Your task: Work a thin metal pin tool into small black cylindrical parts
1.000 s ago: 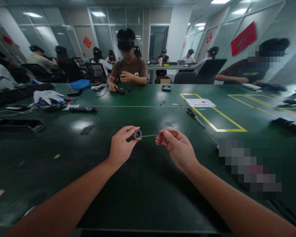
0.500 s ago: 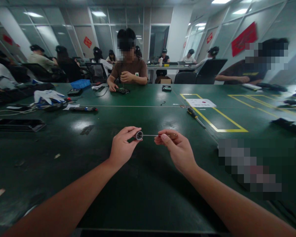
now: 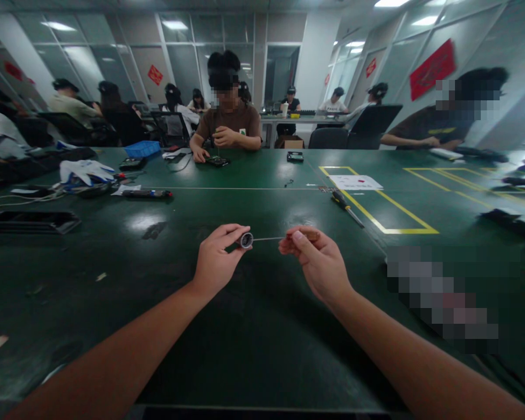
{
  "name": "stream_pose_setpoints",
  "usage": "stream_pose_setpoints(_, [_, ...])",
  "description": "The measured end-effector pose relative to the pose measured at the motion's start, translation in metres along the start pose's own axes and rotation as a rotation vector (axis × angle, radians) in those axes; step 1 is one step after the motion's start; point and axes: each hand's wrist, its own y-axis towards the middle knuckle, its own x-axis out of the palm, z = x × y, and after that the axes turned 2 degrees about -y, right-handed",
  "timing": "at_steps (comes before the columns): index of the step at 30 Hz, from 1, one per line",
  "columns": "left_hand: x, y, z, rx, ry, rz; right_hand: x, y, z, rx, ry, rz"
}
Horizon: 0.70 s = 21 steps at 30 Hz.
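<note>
Right hand (image 3: 321, 259) clamps a thin-shafted tool (image 3: 268, 238) (tip indistinct); left hand (image 3: 214, 256) grips a half-hidden round part (image 3: 246, 240).

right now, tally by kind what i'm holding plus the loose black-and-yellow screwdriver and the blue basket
Screwdrivers: 2, amber-handled screwdriver in right hand, black-and-yellow screwdriver lying loose
Round hollow part: 1, in left hand
Blue basket: 1
Total: 4

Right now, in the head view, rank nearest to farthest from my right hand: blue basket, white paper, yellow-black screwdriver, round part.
1. Round part: left side, held in the left hand.
2. Screwdriver: on the table, ahead and right.
3. White paper: beyond the screwdriver.
4. Blue basket: far left, across the table.
</note>
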Motion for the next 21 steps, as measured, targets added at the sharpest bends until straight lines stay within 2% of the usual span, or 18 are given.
stream_pose_setpoints(5, [0.0009, -0.0001, 0.0009, 0.003, 0.006, -0.003, 0.0021, -0.0035, 0.0002, -0.032, -0.088, -0.053])
stream_pose_setpoints(16, [0.0005, -0.0005, 0.0017, -0.001, 0.002, -0.012, 0.0031, -0.005, -0.002, -0.039, -0.135, -0.076])
stream_pose_setpoints(21, [0.0007, -0.0014, 0.003, 0.008, 0.003, -0.017, 0.0005, 0.0002, -0.0018, 0.018, -0.052, -0.075])
